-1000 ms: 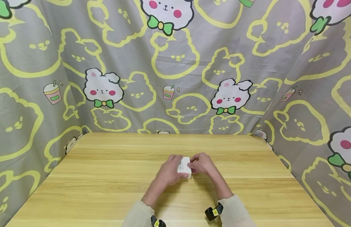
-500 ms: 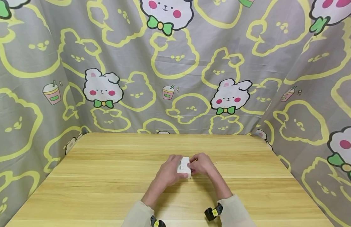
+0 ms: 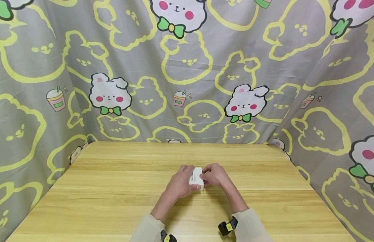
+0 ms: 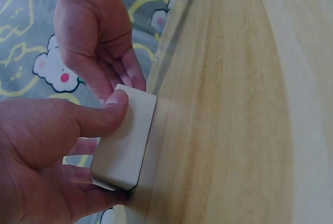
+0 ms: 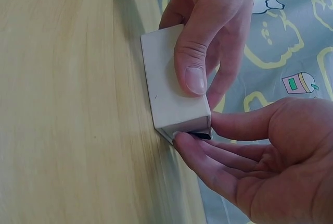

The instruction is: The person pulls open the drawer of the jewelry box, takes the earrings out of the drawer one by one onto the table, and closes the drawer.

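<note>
A small white box point(image 3: 197, 176) with dark script lettering on its upper face sits on the wooden table, in the middle of the head view. My left hand point(image 3: 180, 182) grips it from the left, thumb along the near side and fingers on the far side. At the box's right end, my right hand point(image 3: 216, 174) pinches the edge between thumb and index finger. In the right wrist view, that end of the box point(image 5: 171, 88) shows a narrow dark gap beside the right fingertips point(image 5: 182, 139). The left wrist view shows the box's plain side point(image 4: 127, 135) under the left thumb.
The light wooden table point(image 3: 114, 201) spreads around both hands. A grey curtain point(image 3: 202, 134) with yellow outlines and rabbit faces hangs behind and at both sides. Black wrist straps point(image 3: 227, 227) sit at the beige sleeves point(image 3: 251, 227). A tiny pale speck lies right of the right hand.
</note>
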`<state>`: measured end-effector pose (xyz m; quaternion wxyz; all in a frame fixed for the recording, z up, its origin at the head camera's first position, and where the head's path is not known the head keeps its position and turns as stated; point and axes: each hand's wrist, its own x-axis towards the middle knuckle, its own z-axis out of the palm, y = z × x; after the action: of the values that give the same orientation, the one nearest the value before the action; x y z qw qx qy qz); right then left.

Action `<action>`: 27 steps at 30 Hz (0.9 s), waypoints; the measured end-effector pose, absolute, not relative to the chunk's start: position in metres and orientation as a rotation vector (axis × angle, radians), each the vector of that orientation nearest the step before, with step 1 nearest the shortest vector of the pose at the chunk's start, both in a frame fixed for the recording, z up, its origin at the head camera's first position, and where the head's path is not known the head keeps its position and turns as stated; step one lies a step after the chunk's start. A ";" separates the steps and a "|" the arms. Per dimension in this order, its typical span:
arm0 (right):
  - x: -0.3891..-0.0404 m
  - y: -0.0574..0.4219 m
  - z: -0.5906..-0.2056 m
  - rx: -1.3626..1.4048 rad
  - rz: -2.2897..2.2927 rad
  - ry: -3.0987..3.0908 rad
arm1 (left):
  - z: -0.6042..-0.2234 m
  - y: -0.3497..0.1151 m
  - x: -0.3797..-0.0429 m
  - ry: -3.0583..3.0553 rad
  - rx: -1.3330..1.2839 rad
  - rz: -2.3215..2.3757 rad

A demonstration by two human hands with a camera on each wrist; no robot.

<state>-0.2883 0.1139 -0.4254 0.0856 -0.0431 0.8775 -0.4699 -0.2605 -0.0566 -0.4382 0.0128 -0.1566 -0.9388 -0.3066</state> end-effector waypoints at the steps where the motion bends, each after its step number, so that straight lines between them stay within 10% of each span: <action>1: -0.288 0.114 -0.425 -0.129 -1.399 2.618 | -0.438 -0.056 -0.260 -2.926 -0.487 -0.958; 27: -0.291 0.116 -0.428 -0.116 -1.409 2.569 | -0.444 -0.057 -0.261 -2.922 -0.490 -0.959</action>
<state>-0.2915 0.1158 -0.4281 0.1043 -0.0394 0.8713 -0.4779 -0.2612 -0.0572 -0.4437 0.0140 -0.1575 -0.9382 -0.3078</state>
